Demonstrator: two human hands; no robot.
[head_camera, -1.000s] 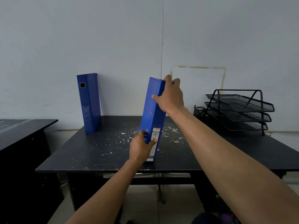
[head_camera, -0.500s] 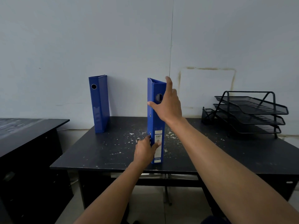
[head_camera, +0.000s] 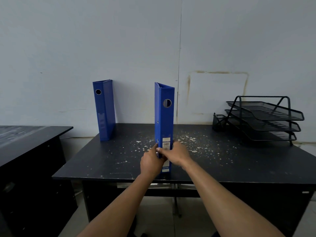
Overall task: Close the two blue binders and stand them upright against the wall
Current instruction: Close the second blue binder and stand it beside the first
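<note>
A closed blue binder [head_camera: 164, 117] stands upright near the front edge of the black table [head_camera: 222, 161], spine with round hole and label facing me. My left hand [head_camera: 151, 162] grips its lower left side. My right hand [head_camera: 176, 153] grips its lower spine from the right, fingers wrapped across the label. A second closed blue binder [head_camera: 103, 110] stands upright at the table's back left, against the wall [head_camera: 136, 48].
A black three-tier mesh paper tray [head_camera: 263, 118] sits at the back right of the table. A second black desk [head_camera: 29, 139] stands to the left, with a gap between. White paint flecks dot the tabletop.
The near binder went from tilted to upright on the table. My right hand left its top and came down to grip its lower spine beside my left hand.
</note>
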